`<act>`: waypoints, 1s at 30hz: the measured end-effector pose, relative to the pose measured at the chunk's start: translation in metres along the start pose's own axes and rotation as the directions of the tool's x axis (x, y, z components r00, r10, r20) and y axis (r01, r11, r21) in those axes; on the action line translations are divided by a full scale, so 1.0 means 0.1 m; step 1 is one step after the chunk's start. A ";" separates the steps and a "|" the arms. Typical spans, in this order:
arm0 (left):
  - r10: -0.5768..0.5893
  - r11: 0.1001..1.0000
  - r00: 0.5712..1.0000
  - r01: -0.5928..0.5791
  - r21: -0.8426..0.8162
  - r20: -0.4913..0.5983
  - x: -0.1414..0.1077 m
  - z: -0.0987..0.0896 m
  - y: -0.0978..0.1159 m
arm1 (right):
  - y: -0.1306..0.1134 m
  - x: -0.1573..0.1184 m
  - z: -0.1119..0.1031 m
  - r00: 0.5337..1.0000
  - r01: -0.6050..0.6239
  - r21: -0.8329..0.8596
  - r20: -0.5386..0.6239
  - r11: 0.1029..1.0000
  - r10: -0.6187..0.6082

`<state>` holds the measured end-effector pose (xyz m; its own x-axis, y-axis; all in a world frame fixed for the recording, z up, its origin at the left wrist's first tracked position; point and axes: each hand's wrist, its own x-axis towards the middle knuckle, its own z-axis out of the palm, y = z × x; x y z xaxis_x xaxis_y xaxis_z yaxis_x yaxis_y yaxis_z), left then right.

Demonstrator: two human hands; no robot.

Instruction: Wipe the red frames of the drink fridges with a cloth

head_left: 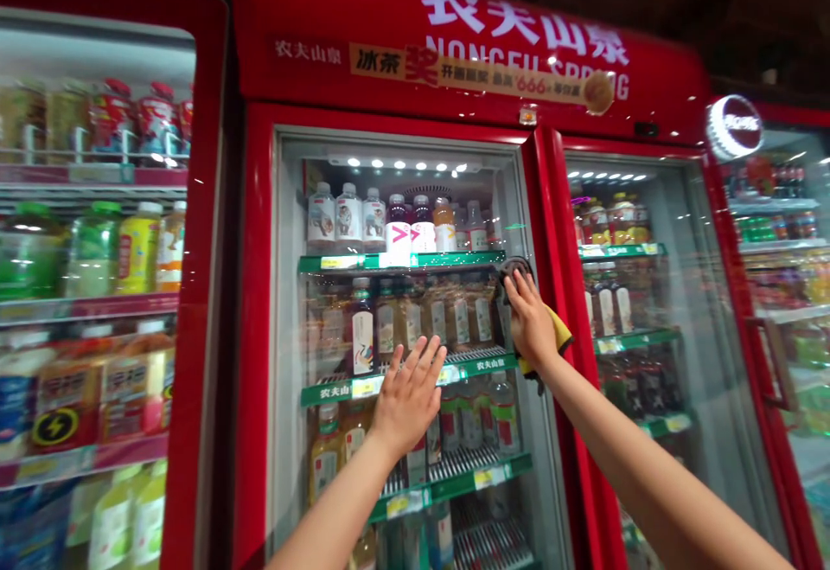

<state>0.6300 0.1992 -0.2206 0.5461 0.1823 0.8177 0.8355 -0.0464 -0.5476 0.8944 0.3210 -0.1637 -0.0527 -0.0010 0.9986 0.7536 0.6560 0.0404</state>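
A red drinks fridge with a glass door (402, 272) stands in front of me. My left hand (408, 397) is held up flat at the glass with its fingers stretched and slightly apart, holding nothing; whether the palm touches the pane I cannot tell. Further right, near the door's right frame, my right hand (533, 321) presses a dark grey and yellow cloth (561, 329) against the glass. Part of the cloth bunches above its fingertips, and a yellow edge hangs out beside the wrist. Behind the pane, bottles (398, 228) stand on green-edged shelves (415, 375).
Another red-framed fridge (211, 293) full of bottled drinks is close on the left. To the right are a second glass door (648, 310) of the same unit and a further fridge with a door handle (771, 362). A lit red sign (389, 25) runs overhead.
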 end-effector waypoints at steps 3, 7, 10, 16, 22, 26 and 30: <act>0.008 1.000 1.000 -0.008 0.010 0.013 0.00 0.05 0.05 | 0.07 -0.34 0.03 0.997 -0.076 -0.058 -0.028 0.995 0.074; 0.017 0.999 1.000 -0.017 0.028 0.013 0.05 0.12 0.11 | 0.09 -0.36 0.06 0.999 -0.046 -0.083 -0.003 0.995 0.046; -0.021 0.999 1.000 0.020 0.039 0.004 0.16 0.18 0.18 | 0.15 -0.08 0.08 0.998 -0.056 -0.086 -0.046 0.995 0.052; -0.050 0.995 0.999 0.048 0.091 0.012 0.20 0.30 0.26 | 0.13 -0.46 0.12 0.989 -0.092 -0.059 -0.125 0.994 0.084; -0.060 0.998 0.998 0.059 0.036 0.019 0.18 0.33 0.27 | 0.11 -0.49 0.09 0.985 -0.126 -0.058 -0.125 0.990 0.118; -0.069 0.998 0.997 0.069 0.012 0.034 0.19 0.33 0.28 | 0.14 -0.25 0.11 0.978 -0.152 -0.077 -0.157 0.985 0.138; -0.072 0.997 0.996 0.071 0.020 0.044 0.18 0.33 0.28 | 0.00 -0.64 0.04 0.992 -0.100 -0.139 -0.089 0.985 0.088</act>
<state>0.6615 0.2334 -0.2267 0.4814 0.2284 0.8462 0.8706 -0.0133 -0.4917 0.8953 0.3236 -0.2281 0.0723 -0.0108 0.9973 0.8391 0.5412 -0.0550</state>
